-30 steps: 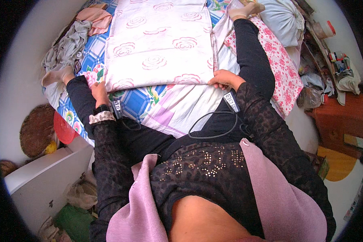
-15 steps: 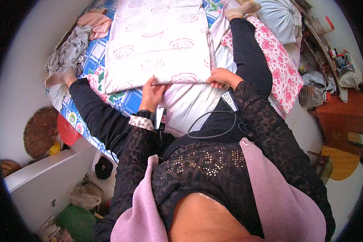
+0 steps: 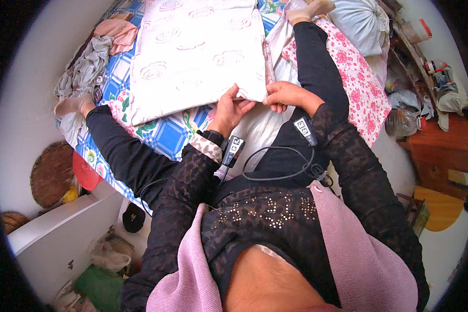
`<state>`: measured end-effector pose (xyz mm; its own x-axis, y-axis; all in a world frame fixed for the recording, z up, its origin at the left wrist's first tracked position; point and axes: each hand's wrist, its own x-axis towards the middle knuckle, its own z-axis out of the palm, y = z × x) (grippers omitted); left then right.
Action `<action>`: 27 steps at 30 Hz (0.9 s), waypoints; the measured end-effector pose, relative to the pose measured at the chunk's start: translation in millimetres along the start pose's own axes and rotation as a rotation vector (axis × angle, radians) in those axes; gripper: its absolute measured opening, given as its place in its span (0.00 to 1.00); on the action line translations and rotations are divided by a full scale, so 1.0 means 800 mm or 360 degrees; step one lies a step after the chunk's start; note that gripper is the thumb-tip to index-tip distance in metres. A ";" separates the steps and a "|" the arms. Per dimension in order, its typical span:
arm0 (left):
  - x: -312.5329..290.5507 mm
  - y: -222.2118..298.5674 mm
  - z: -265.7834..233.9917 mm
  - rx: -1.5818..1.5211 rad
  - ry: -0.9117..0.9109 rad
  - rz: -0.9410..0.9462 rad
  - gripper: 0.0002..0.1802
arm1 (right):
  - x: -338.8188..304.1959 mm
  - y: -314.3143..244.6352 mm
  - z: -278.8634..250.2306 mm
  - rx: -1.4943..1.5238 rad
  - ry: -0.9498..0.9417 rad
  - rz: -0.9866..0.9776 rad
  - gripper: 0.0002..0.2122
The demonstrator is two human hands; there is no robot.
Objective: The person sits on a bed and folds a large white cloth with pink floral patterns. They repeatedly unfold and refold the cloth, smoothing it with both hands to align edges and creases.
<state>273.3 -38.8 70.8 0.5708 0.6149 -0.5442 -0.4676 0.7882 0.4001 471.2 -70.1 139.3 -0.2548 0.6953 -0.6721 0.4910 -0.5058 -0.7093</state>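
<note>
A white folded cloth [image 3: 192, 62] with pink rose outlines lies before me on a bed with a blue-checked, flowered cover [image 3: 171, 136]. Its near edge is slightly lifted toward the right corner. My left hand [image 3: 230, 110] grips that near edge, thumb on top and fingers partly under it. Close beside it, my right hand [image 3: 288, 96] pinches the near right corner, its fingers curled. Small dark devices with cables are at both wrists. The cloth's far end runs out of the picture.
My legs are spread on either side of the cloth. To the right lie a pink-flowered white fabric [image 3: 356, 88] and a tied pale bundle [image 3: 360, 26]. Grey clothing [image 3: 91, 65] and a pink cloth [image 3: 118, 34] lie at left. A shelf with bottles stands far right.
My left hand has slid right along the near edge, close to the right hand. The cloth's near right corner is now raised and pulled in slightly, and its near edge slants.
</note>
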 end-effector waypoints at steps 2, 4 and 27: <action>-0.003 0.006 0.004 0.0000 -0.0035 0.0027 0.24 | -0.002 -0.001 -0.002 -0.0120 0.0114 -0.0131 0.09; -0.004 0.010 0.009 -0.0020 0.0012 0.0049 0.23 | -0.002 0.001 -0.001 -0.0202 0.0218 -0.0235 0.10; 0.006 0.024 0.018 0.0144 0.0123 0.0138 0.20 | -0.007 0.003 0.012 0.0007 0.0645 -0.0593 0.10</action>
<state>277.1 -20.2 86.7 0.4756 0.6795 -0.5587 -0.4482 0.7337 0.5108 465.8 -80.6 139.2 -0.0692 0.9683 -0.2400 0.4254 -0.1890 -0.8851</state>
